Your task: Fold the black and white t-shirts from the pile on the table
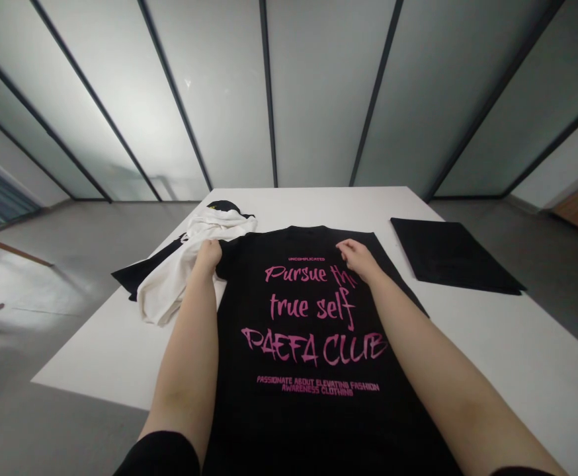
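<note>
A black T-shirt [319, 423] lies spread on the white table, its pink lettering facing up and its collar at the far end. My left hand [210, 254] is closed on the T-shirt's left sleeve, lifting it a little beside the white garment. Over the right shoulder area of the T-shirt is my right hand [358, 259], its fingers curled together and no fabric visibly gathered in them. The hand and forearm cover the end of the top line of lettering and part of the right side.
A crumpled white garment [165, 291] lies at the left, with black fabric [145, 268] under it and a dark piece with a yellow mark [223, 205] behind. A folded black garment [452, 254] rests on the white table [95, 350] at the right. Frosted glass panels [313, 92] stand behind.
</note>
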Action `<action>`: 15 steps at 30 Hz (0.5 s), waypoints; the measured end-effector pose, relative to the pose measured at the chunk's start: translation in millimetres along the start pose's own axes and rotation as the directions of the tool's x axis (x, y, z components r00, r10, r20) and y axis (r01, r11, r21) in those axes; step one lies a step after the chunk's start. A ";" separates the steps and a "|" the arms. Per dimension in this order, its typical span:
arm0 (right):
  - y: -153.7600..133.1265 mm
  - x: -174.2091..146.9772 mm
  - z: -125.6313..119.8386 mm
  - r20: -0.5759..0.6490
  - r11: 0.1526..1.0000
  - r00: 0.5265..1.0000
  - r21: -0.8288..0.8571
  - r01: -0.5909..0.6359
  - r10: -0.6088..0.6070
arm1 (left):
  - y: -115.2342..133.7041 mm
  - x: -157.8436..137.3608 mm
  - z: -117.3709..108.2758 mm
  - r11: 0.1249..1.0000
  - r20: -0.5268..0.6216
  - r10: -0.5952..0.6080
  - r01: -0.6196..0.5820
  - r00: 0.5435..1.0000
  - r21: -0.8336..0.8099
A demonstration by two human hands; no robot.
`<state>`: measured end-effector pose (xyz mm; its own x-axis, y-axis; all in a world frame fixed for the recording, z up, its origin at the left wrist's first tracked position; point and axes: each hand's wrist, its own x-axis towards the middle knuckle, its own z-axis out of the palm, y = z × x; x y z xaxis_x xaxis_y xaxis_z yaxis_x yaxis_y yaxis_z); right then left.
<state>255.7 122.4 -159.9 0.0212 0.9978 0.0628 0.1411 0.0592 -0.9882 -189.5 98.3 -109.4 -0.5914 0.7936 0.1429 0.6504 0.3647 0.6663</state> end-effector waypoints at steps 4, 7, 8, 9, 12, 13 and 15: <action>1.3 -1.7 1.3 0.051 0.973 0.994 -0.204 0.110 -0.101 | 14.9 -8.8 -10.2 0.968 0.157 0.062 -0.021 0.986 -0.249; 2.3 -1.0 0.5 0.045 0.979 0.998 -0.201 0.042 -0.034 | 28.4 -21.8 -17.0 0.849 0.328 0.263 -0.056 0.907 -0.526; 2.6 -0.7 0.5 0.043 0.982 0.999 -0.187 0.012 -0.004 | 32.6 -25.9 -18.2 0.805 0.375 0.335 -0.056 0.864 -0.590; 2.9 -0.4 0.5 0.040 0.985 0.999 -0.174 -0.009 0.017 | 36.2 -29.4 -18.5 0.770 0.414 0.392 -0.047 0.821 -0.636; 4.1 0.4 0.9 0.036 0.986 0.999 -0.163 -0.022 0.028 | 42.1 -33.4 -15.3 0.763 0.438 0.435 -0.063 0.787 -0.644; 4.7 0.7 0.8 0.037 0.986 0.999 -0.166 -0.019 0.026 | 42.2 -32.8 -13.0 0.795 0.407 0.411 -0.102 0.816 -0.597; 6.1 1.4 0.4 0.043 0.984 0.999 -0.176 -0.011 0.019 | 40.1 -30.7 -7.8 0.881 0.313 0.349 -0.195 0.884 -0.432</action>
<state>256.2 124.1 -165.9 -0.0183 0.9991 0.0378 0.3126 0.0417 -0.9490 -148.9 84.7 -81.4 -0.1467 0.9807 0.1294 0.4824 -0.0433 0.8749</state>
